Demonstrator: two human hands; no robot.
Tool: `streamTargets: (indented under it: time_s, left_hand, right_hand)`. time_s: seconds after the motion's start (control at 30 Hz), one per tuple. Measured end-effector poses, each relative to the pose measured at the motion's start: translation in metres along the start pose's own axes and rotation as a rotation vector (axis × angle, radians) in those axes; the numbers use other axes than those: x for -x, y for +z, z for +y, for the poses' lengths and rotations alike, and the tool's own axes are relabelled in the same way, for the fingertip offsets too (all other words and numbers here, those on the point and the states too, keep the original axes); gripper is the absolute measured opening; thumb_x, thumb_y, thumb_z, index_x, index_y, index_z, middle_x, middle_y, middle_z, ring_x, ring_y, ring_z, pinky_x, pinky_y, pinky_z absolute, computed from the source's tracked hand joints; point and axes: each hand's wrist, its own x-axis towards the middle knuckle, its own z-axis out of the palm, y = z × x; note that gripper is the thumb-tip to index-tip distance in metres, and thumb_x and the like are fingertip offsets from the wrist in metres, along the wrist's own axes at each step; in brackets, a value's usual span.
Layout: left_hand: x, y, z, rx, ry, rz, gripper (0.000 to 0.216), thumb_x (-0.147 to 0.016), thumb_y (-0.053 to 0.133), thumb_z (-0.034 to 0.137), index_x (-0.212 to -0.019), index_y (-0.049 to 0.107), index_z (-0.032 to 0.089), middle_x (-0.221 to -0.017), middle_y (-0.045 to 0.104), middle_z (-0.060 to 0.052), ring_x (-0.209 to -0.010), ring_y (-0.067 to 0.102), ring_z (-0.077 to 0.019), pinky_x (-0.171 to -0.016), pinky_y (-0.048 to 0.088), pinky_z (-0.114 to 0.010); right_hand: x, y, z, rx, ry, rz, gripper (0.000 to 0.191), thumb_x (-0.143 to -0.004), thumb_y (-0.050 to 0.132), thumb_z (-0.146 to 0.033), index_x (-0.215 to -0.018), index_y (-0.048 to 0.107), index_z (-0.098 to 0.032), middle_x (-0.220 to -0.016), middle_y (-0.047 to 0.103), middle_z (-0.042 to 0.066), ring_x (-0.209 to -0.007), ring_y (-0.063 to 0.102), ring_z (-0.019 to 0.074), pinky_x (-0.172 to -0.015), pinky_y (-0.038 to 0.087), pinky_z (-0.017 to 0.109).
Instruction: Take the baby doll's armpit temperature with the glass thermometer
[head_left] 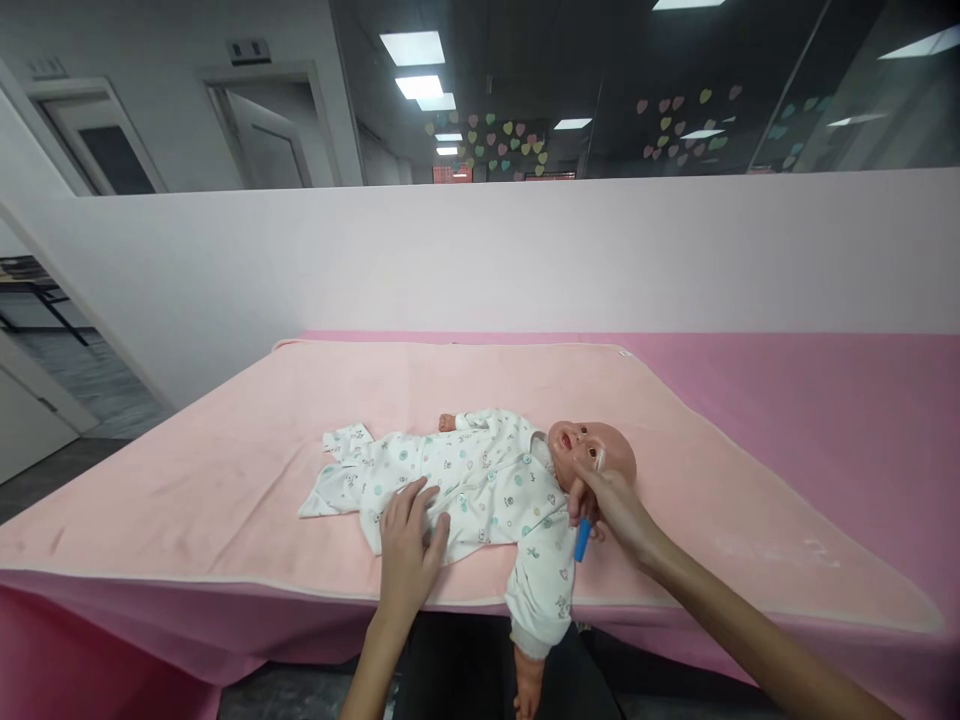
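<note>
A baby doll in a white patterned sleepsuit lies on its back on a pale pink blanket, head to the right. One sleeved arm hangs over the near edge. My left hand rests flat on the doll's belly, fingers spread. My right hand is closed against the side of the doll's head, pinching a small white-tipped thing at the ear or temple. A blue cylinder sticks down out of the same fist.
The blanket covers a table draped in darker pink cloth. A white partition wall runs behind it, with dark glass carrying heart stickers above. Doors and a passage open to the left.
</note>
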Motion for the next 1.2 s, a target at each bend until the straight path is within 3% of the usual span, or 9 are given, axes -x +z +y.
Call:
streamTargets:
  time_s: [0.07, 0.2, 0.27, 0.43, 0.57, 0.7, 0.87, 1.03, 1.2]
  left_hand:
    - [0.0, 0.0, 0.0, -0.006, 0.002, -0.005, 0.03, -0.084, 0.046, 0.031, -0.112, 0.049, 0.023, -0.123, 0.047, -0.007, -0.116, 0.039, -0.0233, -0.097, 0.03, -0.043]
    - [-0.001, 0.0, 0.001, -0.012, 0.0, -0.005, 0.03, -0.083, 0.046, 0.031, -0.112, 0.049, 0.023, -0.123, 0.047, -0.007, -0.116, 0.04, -0.0232, -0.097, 0.031, -0.042]
    - [-0.001, 0.0, 0.002, -0.019, -0.004, -0.001, 0.03, -0.083, 0.046, 0.031, -0.113, 0.049, 0.023, -0.123, 0.047, -0.007, -0.116, 0.04, -0.023, -0.097, 0.031, -0.042]
    - [-0.001, -0.001, 0.002, -0.028, 0.002, 0.002, 0.031, -0.083, 0.046, 0.031, -0.112, 0.05, 0.023, -0.122, 0.048, -0.008, -0.115, 0.041, -0.0239, -0.097, 0.032, -0.044]
    - [-0.001, -0.001, 0.003, -0.026, -0.005, 0.003, 0.03, -0.083, 0.045, 0.031, -0.112, 0.05, 0.022, -0.123, 0.048, -0.008, -0.116, 0.041, -0.0241, -0.097, 0.032, -0.044]
    - [-0.001, 0.0, 0.002, -0.027, -0.005, 0.002, 0.03, -0.083, 0.045, 0.031, -0.112, 0.051, 0.022, -0.123, 0.048, -0.008, -0.115, 0.041, -0.0246, -0.096, 0.033, -0.044]
    - [-0.001, 0.0, 0.001, -0.024, 0.004, 0.012, 0.03, -0.083, 0.045, 0.031, -0.111, 0.051, 0.022, -0.122, 0.049, -0.008, -0.115, 0.041, -0.0248, -0.096, 0.033, -0.044]
    - [-0.001, 0.0, 0.002, -0.025, -0.007, -0.003, 0.03, -0.083, 0.046, 0.031, -0.111, 0.05, 0.023, -0.123, 0.048, -0.007, -0.116, 0.041, -0.0241, -0.096, 0.032, -0.044]
    - [-0.001, 0.0, 0.003, -0.025, -0.003, 0.002, 0.031, -0.083, 0.045, 0.032, -0.113, 0.05, 0.023, -0.123, 0.048, -0.008, -0.116, 0.041, -0.0252, -0.096, 0.031, -0.046]
  right_hand:
    - [0.001, -0.005, -0.013, 0.089, -0.052, -0.055, 0.06, -0.074, 0.045, -0.065, -0.043, 0.057, -0.015, -0.039, 0.051, 0.004, -0.033, 0.042, 0.0095, -0.035, 0.03, 0.023]
    - [-0.003, -0.025, -0.046, -0.073, -0.307, 0.12, 0.062, -0.077, 0.036, -0.067, -0.048, 0.06, -0.017, -0.038, 0.046, 0.001, -0.035, 0.037, 0.0085, -0.035, 0.025, 0.022]
    - [-0.006, -0.028, -0.05, -0.133, -0.263, 0.138, 0.06, -0.076, 0.038, -0.065, -0.045, 0.055, -0.018, -0.034, 0.039, -0.001, -0.032, 0.03, 0.0069, -0.033, 0.018, 0.022]
    - [-0.006, -0.03, -0.051, -0.018, 0.056, -0.156, 0.037, -0.07, 0.062, -0.048, -0.05, 0.053, -0.018, -0.031, 0.027, -0.008, -0.03, 0.019, 0.0043, -0.032, 0.013, 0.02]
    - [-0.004, -0.041, -0.057, -0.334, -0.103, -0.034, 0.042, -0.075, 0.052, -0.049, -0.046, 0.039, -0.022, -0.031, 0.021, -0.009, -0.029, 0.015, 0.005, -0.03, 0.014, 0.02]
    - [-0.002, -0.042, -0.048, 0.029, 0.076, -0.281, 0.037, -0.069, 0.062, -0.044, -0.045, 0.048, -0.019, -0.034, 0.04, -0.004, -0.031, 0.032, 0.0059, -0.032, 0.021, 0.021]
    - [0.0, -0.042, -0.035, -0.209, -0.072, -0.123, 0.05, -0.075, 0.042, -0.061, -0.045, 0.046, -0.022, -0.027, 0.023, -0.009, -0.026, 0.014, 0.0044, -0.03, 0.015, 0.02]
    - [0.005, -0.022, -0.04, 0.06, 0.075, -0.517, 0.031, -0.069, 0.063, -0.044, -0.056, 0.064, -0.016, -0.041, 0.055, 0.0, -0.033, 0.043, 0.0071, -0.036, 0.034, 0.02]
    - [0.005, -0.019, -0.055, -0.21, -0.007, -0.344, 0.043, -0.068, 0.055, -0.059, -0.053, 0.059, -0.019, -0.031, 0.042, -0.006, -0.024, 0.033, 0.0056, -0.027, 0.025, 0.019]
